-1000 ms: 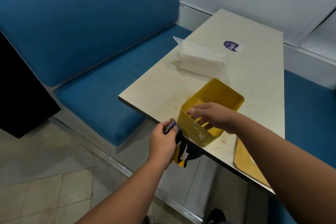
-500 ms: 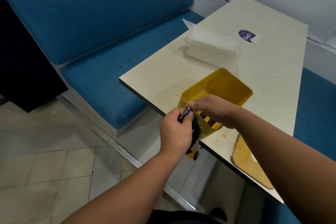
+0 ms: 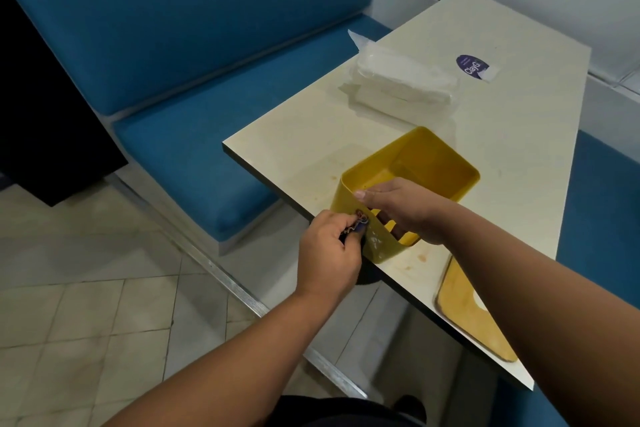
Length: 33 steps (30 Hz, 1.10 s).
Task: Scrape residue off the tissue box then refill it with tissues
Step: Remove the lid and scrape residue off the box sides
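The yellow tissue box [image 3: 408,184] stands open-topped at the near edge of the counter [image 3: 519,156], between the two hands; the right hand [image 3: 405,210] grips its near wall, fingers curled inside and thumb along the rim; the left hand [image 3: 329,253] is clenched round a small dark scraper [image 3: 358,224] pressed against the box's outer wall, where pale residue shows. Beyond the hands lies a wrapped pack of white tissues [image 3: 405,83]; just right of the right forearm lies a yellow lid [image 3: 474,312].
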Available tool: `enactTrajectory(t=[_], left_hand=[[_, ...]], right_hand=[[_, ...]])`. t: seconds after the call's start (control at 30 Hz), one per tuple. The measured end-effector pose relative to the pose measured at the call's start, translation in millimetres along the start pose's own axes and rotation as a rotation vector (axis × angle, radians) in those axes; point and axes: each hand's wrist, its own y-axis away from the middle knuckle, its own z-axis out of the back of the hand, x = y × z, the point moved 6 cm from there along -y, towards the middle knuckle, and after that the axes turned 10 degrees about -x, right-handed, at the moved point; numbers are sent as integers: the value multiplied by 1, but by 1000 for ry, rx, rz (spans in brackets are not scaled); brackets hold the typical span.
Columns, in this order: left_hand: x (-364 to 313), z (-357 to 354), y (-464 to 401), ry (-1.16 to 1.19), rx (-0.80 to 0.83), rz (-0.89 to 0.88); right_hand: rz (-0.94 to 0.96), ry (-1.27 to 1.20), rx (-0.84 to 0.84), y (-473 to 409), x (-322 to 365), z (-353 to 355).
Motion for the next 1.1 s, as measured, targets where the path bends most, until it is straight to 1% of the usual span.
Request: enactTrajectory(t=[0.13,0.27,0.4,0.43,0.57,0.67,0.73,0.87,0.9,0.93,1.03,1.07,1.1], left_hand=[[-6,-1,4,29,8,-81],[4,-3,6,3,41,-27],[-8,-5,12,42,56,-115],[-6,-5,11,45,59,-110],[9,-3,2,-5,9,13],[-6,-4,7,51,17,-69],[-7,-4,8,70,34,-89],[17,3,-15,6,-109,72],[18,3,-15,4,-118,85],[16,1,-11,13,-94,73],[11,-7,10,48,58,-21],[13,-7,9,45,74,-28],[17,-5,4,30,52,-13]], right_hand=[[17,-19,0,0,0,0],[35,-12,-4,0,1,-1],[47,-54,-17,-2,-1,0],[49,-58,-16,-1,-1,-1],[52,-31,-23,1,0,-1],[58,-52,-32,-1,-2,0],[65,-65,-40,-2,-1,0],[56,6,-60,0,0,-2],[57,15,-60,0,0,-2],[59,13,-55,0,0,-2],[66,12,-49,1,1,-1],[65,13,-47,2,1,-1],[65,14,-47,1,0,-1]])
